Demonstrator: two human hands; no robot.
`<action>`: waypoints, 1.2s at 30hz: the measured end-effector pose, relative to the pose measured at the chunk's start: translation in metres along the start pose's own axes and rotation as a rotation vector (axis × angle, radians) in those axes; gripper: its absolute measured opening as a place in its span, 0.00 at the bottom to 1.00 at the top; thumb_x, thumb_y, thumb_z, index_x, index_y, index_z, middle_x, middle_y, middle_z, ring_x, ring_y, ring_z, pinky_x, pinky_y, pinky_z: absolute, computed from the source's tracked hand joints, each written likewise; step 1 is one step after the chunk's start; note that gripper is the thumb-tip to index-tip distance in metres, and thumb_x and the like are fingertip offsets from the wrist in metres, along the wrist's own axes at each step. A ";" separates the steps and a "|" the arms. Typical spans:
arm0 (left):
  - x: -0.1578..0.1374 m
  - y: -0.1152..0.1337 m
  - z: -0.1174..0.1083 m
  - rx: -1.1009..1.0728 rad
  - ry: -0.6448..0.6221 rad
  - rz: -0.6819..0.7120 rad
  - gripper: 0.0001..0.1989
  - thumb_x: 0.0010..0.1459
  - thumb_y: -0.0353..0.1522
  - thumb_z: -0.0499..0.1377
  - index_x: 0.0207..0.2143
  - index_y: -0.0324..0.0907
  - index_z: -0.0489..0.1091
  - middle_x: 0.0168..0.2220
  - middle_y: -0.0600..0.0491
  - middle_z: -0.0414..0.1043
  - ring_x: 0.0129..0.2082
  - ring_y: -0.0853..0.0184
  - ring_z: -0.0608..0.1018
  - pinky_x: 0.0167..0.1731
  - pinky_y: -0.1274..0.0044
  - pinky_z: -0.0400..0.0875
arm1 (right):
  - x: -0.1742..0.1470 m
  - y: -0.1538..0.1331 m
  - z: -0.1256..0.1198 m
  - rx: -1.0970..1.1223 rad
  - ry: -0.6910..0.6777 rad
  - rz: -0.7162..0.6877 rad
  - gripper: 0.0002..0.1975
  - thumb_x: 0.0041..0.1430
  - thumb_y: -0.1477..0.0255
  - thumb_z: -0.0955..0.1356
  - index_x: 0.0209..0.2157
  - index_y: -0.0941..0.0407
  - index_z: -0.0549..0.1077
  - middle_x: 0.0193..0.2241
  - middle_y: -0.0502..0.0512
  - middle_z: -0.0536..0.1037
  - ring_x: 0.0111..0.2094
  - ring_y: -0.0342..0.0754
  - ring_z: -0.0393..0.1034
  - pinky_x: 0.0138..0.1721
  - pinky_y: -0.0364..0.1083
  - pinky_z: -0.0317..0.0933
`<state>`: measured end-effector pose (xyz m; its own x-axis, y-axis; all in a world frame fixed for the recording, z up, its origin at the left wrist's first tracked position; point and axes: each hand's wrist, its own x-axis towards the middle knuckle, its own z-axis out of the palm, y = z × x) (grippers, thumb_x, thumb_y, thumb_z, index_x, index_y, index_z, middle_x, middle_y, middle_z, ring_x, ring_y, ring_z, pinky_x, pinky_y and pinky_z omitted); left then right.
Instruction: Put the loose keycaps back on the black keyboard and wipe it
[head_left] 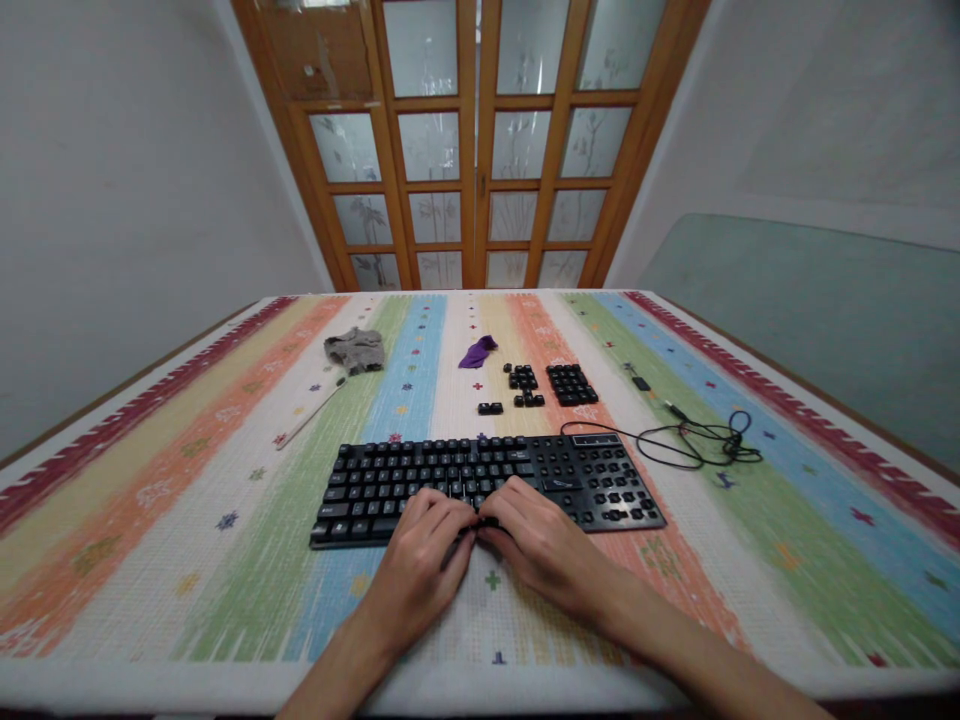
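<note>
A black rectangular plastic keyboard (pixel 480 462) lay crosswise on multicoloured striped cloth (pixel 247 560), keypad end rightward.
Left hand (pixel 431 537) and right hand (pixel 534 532) curled narrowly at its near edge, hiding keys; I couldn't tell their grip.

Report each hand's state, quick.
Left hand: curled at the near edge of the keyboard; grip cannot be told.
Right hand: curled there too; grip cannot be told.

Far end: wooden double doors (pixel 469 160), frosted panes etched with plant designs; brown cardboard (pixel 319 55) covering upper-left section. Plain pale wall (pixel 135 170) on left, another pale wall (pixel 832 130) on right. Pale green panel (pixel 825 300), rounded corner, low along right. Cloth-covered table (pixel 240 560) filling near area, multicoloured stripes running near to far. Light soft, even.
</note>
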<state>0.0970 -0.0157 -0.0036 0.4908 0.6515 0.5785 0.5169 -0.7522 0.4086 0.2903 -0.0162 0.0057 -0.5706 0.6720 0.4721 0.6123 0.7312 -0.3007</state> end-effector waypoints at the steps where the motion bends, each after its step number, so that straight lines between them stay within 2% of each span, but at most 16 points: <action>1: 0.000 0.000 0.001 -0.001 0.002 0.005 0.09 0.63 0.24 0.55 0.44 0.40 0.71 0.39 0.48 0.75 0.39 0.62 0.72 0.40 0.69 0.71 | 0.000 0.000 -0.001 0.006 0.000 0.002 0.04 0.66 0.79 0.64 0.35 0.58 0.67 0.33 0.55 0.72 0.36 0.49 0.64 0.35 0.47 0.62; 15: 0.002 0.001 0.001 -0.032 0.009 0.013 0.09 0.64 0.24 0.55 0.45 0.40 0.70 0.39 0.49 0.74 0.40 0.62 0.71 0.41 0.70 0.71 | -0.003 0.002 -0.003 0.055 0.023 0.027 0.02 0.65 0.79 0.65 0.38 0.59 0.69 0.33 0.55 0.72 0.37 0.51 0.65 0.35 0.48 0.63; 24: -0.003 0.001 0.001 -0.068 -0.015 -0.043 0.06 0.62 0.23 0.56 0.40 0.40 0.67 0.38 0.50 0.73 0.40 0.63 0.69 0.41 0.70 0.68 | -0.004 0.000 0.002 0.080 0.009 0.047 0.07 0.62 0.81 0.68 0.41 0.59 0.69 0.35 0.56 0.73 0.38 0.50 0.66 0.37 0.47 0.64; 32: -0.003 0.006 -0.006 -0.140 -0.029 -0.012 0.06 0.60 0.22 0.58 0.36 0.40 0.66 0.33 0.52 0.70 0.37 0.64 0.68 0.38 0.72 0.66 | -0.006 0.002 -0.007 0.104 -0.027 -0.034 0.11 0.60 0.81 0.70 0.44 0.59 0.69 0.35 0.55 0.73 0.38 0.50 0.66 0.36 0.47 0.63; 36: -0.003 0.005 -0.005 -0.134 -0.018 -0.005 0.05 0.60 0.22 0.58 0.36 0.40 0.66 0.34 0.51 0.71 0.37 0.64 0.68 0.38 0.73 0.66 | -0.008 0.003 -0.008 0.127 0.004 -0.038 0.10 0.62 0.80 0.68 0.45 0.58 0.69 0.35 0.56 0.74 0.38 0.50 0.67 0.36 0.46 0.64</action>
<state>0.0949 -0.0213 0.0000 0.5015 0.6562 0.5638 0.4219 -0.7544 0.5028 0.3011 -0.0203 0.0078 -0.5901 0.6430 0.4882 0.5157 0.7655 -0.3848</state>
